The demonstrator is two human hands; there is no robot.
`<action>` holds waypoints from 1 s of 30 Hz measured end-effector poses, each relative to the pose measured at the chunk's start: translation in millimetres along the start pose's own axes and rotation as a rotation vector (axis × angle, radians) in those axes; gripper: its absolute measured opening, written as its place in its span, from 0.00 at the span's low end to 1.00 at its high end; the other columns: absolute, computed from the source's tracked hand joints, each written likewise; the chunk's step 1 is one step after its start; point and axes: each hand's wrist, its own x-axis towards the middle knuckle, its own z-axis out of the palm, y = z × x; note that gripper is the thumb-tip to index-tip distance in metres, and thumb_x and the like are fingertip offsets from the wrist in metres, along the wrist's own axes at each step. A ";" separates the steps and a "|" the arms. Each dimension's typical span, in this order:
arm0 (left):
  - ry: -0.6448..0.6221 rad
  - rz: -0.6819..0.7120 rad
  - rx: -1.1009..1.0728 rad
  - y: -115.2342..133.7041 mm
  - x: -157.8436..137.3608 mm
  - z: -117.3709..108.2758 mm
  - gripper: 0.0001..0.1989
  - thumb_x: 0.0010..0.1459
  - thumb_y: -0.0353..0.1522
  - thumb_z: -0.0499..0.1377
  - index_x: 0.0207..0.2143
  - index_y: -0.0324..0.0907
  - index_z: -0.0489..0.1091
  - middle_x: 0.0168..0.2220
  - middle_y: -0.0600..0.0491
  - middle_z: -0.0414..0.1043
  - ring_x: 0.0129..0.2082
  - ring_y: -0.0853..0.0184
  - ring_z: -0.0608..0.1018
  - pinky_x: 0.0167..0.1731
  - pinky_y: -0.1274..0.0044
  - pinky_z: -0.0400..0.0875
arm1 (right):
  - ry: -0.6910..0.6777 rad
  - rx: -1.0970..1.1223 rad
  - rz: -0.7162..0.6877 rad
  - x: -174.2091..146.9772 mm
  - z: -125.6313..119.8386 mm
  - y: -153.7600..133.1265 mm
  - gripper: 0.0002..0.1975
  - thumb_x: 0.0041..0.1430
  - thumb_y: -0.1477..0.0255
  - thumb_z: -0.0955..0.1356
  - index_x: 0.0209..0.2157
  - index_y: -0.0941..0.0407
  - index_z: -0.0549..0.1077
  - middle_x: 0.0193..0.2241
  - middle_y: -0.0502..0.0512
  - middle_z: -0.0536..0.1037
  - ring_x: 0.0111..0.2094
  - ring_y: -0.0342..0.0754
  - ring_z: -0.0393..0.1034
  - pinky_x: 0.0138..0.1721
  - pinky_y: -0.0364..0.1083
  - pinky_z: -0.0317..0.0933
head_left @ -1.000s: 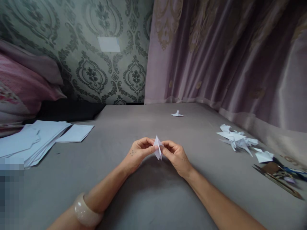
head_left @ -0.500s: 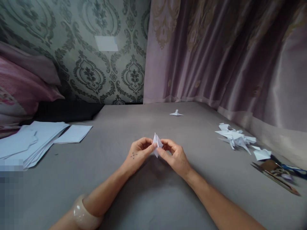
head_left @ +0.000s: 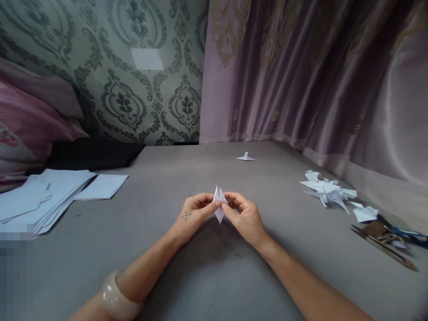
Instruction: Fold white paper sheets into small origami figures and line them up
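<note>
A small white folded paper [head_left: 220,215], shaped like a narrow diamond with two points at its top, is held upright between my hands above the grey surface. My left hand [head_left: 197,209] pinches its left side, thumb across the front and fingers behind. On the other side, my right hand [head_left: 245,216] grips it the same way, the two thumb tips close together at its middle. The fingers behind the paper are partly hidden.
A folded paper figure [head_left: 246,157] stands at the far side. Several more paper figures [head_left: 329,189] lie heaped at right, near scissors [head_left: 409,234] and a pointed tool [head_left: 384,248]. Paper sheets [head_left: 67,180] are stacked at left beside a black cloth [head_left: 96,154].
The folded paper has turned to show its front more squarely, with its two top points apart. My right thumb has shifted up slightly towards the left thumb.
</note>
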 end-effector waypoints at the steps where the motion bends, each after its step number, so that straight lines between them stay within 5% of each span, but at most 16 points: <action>1: -0.002 0.002 -0.010 -0.2 0.2 -0.6 0.12 0.52 0.38 0.64 0.34 0.37 0.76 0.32 0.50 0.76 0.32 0.67 0.74 0.38 0.76 0.67 | 0.001 0.012 0.004 -0.1 0.3 -0.5 0.11 0.53 0.68 0.69 0.39 0.56 0.74 0.33 0.54 0.79 0.32 0.47 0.72 0.37 0.46 0.66; 9: 0.005 -0.019 -0.099 -7.9 4.2 -6.8 0.09 0.52 0.37 0.64 0.29 0.38 0.76 0.28 0.52 0.74 0.30 0.70 0.72 0.35 0.77 0.65 | -0.048 0.038 0.024 0.6 -1.2 -1.1 0.14 0.51 0.65 0.71 0.40 0.55 0.74 0.31 0.53 0.78 0.33 0.47 0.71 0.39 0.48 0.65; 15: 0.120 -0.018 -0.114 -8.6 7.4 -7.9 0.10 0.50 0.36 0.65 0.29 0.38 0.77 0.27 0.51 0.73 0.27 0.71 0.70 0.31 0.78 0.63 | 0.079 -0.059 -0.048 0.7 -1.5 2.8 0.09 0.52 0.66 0.72 0.32 0.54 0.71 0.29 0.51 0.74 0.30 0.45 0.68 0.35 0.46 0.63; 22: 0.003 0.009 -0.029 -9.7 5.5 -7.8 0.10 0.53 0.37 0.63 0.33 0.39 0.77 0.29 0.51 0.73 0.29 0.70 0.70 0.33 0.78 0.63 | 0.066 -0.151 -0.172 0.6 -2.7 -0.3 0.06 0.55 0.67 0.69 0.28 0.53 0.76 0.38 0.55 0.74 0.38 0.48 0.70 0.38 0.46 0.64; 30: -0.103 -0.057 -0.036 -8.9 5.4 -10.3 0.12 0.55 0.39 0.61 0.31 0.37 0.76 0.28 0.51 0.73 0.29 0.70 0.71 0.33 0.78 0.63 | 0.026 -0.129 -0.100 -1.9 -1.6 0.9 0.07 0.55 0.67 0.69 0.26 0.55 0.75 0.28 0.53 0.77 0.31 0.47 0.70 0.35 0.46 0.63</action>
